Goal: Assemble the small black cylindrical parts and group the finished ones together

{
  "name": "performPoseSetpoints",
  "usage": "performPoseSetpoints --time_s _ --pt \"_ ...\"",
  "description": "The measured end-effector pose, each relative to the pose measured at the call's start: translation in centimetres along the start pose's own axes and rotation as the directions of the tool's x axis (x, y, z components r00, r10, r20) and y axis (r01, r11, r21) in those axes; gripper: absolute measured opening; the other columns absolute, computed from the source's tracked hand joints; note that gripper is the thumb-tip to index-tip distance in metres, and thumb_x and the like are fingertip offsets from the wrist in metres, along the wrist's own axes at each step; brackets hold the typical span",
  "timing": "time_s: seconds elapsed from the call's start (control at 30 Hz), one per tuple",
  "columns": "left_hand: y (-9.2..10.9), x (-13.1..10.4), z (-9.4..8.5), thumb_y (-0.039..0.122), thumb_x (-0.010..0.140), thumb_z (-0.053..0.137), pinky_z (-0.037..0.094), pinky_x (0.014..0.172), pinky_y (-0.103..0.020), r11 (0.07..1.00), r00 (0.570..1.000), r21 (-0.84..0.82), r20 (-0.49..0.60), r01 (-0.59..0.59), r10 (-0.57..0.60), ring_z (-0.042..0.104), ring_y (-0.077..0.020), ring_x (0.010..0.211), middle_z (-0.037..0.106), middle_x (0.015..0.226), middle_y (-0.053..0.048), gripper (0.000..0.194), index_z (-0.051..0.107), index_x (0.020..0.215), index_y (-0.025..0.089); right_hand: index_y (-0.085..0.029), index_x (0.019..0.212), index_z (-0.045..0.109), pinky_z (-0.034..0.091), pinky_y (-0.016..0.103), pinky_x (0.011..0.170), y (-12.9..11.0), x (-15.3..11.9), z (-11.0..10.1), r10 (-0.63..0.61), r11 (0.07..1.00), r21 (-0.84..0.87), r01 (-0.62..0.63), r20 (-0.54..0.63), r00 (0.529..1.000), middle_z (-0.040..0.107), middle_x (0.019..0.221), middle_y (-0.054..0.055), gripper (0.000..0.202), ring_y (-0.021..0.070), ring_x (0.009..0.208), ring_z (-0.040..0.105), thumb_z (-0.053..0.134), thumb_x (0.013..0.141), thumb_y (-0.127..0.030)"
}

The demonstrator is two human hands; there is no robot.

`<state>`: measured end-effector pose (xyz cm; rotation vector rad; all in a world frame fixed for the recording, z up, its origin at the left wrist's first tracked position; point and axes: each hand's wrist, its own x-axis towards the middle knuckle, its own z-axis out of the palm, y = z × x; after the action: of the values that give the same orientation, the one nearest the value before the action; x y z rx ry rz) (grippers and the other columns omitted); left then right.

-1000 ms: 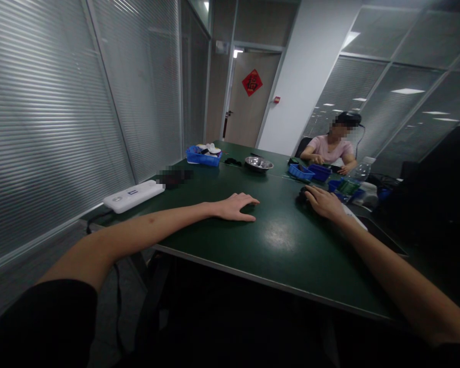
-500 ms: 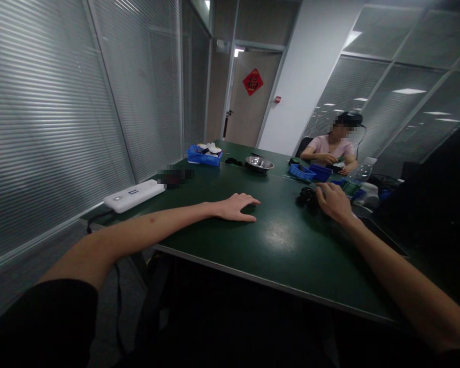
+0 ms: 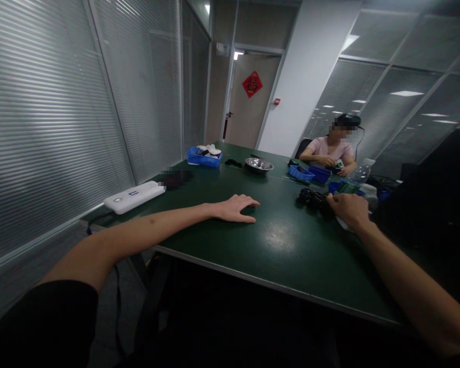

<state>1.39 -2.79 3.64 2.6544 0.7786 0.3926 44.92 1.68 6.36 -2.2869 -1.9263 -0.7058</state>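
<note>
My left hand (image 3: 235, 208) lies palm down on the dark green table (image 3: 230, 245), fingers stretched out and thumb apart. It holds nothing. Over at the right, my right hand (image 3: 351, 210) is closed, with its fingers curled under. What is inside it, if anything, is hidden. A tangled black bundle, perhaps cable (image 3: 313, 199), lies just left of its fingertips; whether they touch it I cannot tell. Below the hand, the edge of a pale object (image 3: 345, 224) shows. Behind it stands a clear plastic bottle (image 3: 359, 176) with a green label.
A metal bowl (image 3: 259, 165) sits mid-table, with a filled blue basket (image 3: 204, 157) to its left. More blue trays (image 3: 301, 174) stand before a seated person (image 3: 331, 151). A white elongated device (image 3: 134, 197) with a black cord lies at the left edge.
My right hand has moved right and its fingers have curled in. More of the black bundle now shows. A dark flat shape beside the right wrist no longer shows. My left hand stays put.
</note>
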Motion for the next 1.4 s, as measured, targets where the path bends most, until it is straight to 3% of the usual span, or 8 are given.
performPoseSetpoints --time_s 0.4,0.6,0.67,0.9,1.1,1.2,1.3,1.4 --pt "-0.1 0.1 0.1 0.065 0.095 0.049 0.033 0.113 -0.047 1.0 1.0 0.004 -0.001 -0.002 0.002 0.046 -0.0315 0.134 0.052 0.148 -0.013 0.073 0.042 0.15 0.019 -0.01 0.093 0.082 0.042 0.04 0.069 -0.1 0.0 0.8 -0.002 1.0 -0.018 0.001 -0.085 0.996 0.075 0.091 0.026 0.064 0.038 0.085 0.072 0.033 0.105 -0.049" --pt "-0.6 0.2 0.4 0.063 0.095 0.051 0.033 0.113 -0.047 1.0 1.0 0.015 -0.014 -0.013 0.013 0.047 -0.031 0.134 0.052 0.147 -0.014 0.072 0.043 0.15 0.018 -0.012 0.078 0.08 0.035 0.034 0.062 -1.0 -0.3 1.2 -0.148 0.989 -0.011 0.149 -0.16 0.976 0.078 0.086 0.021 0.055 0.0277 0.077 0.072 0.042 0.103 -0.043" --pt "-0.6 0.2 0.4 0.063 0.095 0.051 0.033 0.113 -0.046 1.0 1.0 0.012 -0.015 -0.015 0.015 0.046 -0.0311 0.134 0.053 0.147 -0.014 0.072 0.043 0.15 0.018 -0.015 0.07 0.076 0.034 0.033 0.06 -1.9 -0.6 1.3 -0.236 0.969 0.021 0.246 -0.214 0.948 0.078 0.083 0.015 0.055 0.0241 0.072 0.071 0.043 0.103 -0.043" --pt "-0.5 0.2 0.3 0.063 0.095 0.051 0.032 0.113 -0.045 1.0 1.0 0.02 -0.009 -0.003 0.003 0.046 -0.0307 0.135 0.052 0.148 -0.013 0.071 0.043 0.15 0.019 -0.02 0.044 0.051 0.027 0.032 0.052 -10.0 -4.0 -1.0 -0.456 0.665 0.307 0.681 -0.556 0.695 0.056 0.05 0.004 0.067 0.0123 0.043 0.046 0.036 0.107 -0.038" --pt "-1.1 0.7 1.0 0.061 0.095 0.053 0.032 0.111 -0.043 0.997 0.998 0.062 -0.041 -0.033 0.036 0.049 -0.0307 0.131 0.055 0.143 -0.012 0.064 0.049 0.144 0.02 -0.019 0.057 0.06 0.031 0.031 0.055 -15.8 -8.1 -3.1 -0.556 0.439 0.393 0.808 -0.587 0.588 0.056 0.061 0.003 0.056 0.0124 0.052 0.048 0.045 0.108 -0.037" --pt "-1.2 0.8 1.1 0.059 0.095 0.054 0.034 0.108 -0.043 0.996 0.997 0.069 -0.055 -0.059 0.062 0.05 -0.0304 0.128 0.058 0.139 -0.012 0.061 0.052 0.141 0.02 -0.019 0.066 0.066 0.038 0.031 0.058 -16.3 -9.0 -3.3 -0.563 0.444 0.382 0.81 -0.585 0.584 0.061 0.071 0.006 0.05 0.015 0.06 0.054 0.045 0.108 -0.038" --pt "-1.1 0.9 1.1 0.054 0.095 0.054 0.035 0.107 -0.044 0.993 0.996 0.096 -0.048 -0.065 0.07 0.051 -0.0309 0.125 0.058 0.137 -0.013 0.058 0.053 0.138 0.016 -0.022 0.099 0.073 0.05 0.034 0.072 -16.2 -9.3 -3.8 -0.638 0.407 0.399 0.821 -0.519 0.569 0.067 0.099 0.01 0.033 0.0208 0.082 0.063 0.046 0.107 -0.039" --pt "-1.1 0.9 1.0 0.05 0.094 0.056 0.038 0.103 -0.044 0.991 0.997 0.12 -0.042 -0.052 0.057 0.053 -0.0309 0.121 0.059 0.133 -0.015 0.054 0.054 0.134 0.014 -0.026 0.124 0.065 0.054 0.042 0.091 -16.4 -9.5 -4.4 -0.685 0.363 0.447 0.817 -0.466 0.559 0.063 0.125 0.012 0.028 0.0278 0.11 0.062 0.051 0.104 -0.041"
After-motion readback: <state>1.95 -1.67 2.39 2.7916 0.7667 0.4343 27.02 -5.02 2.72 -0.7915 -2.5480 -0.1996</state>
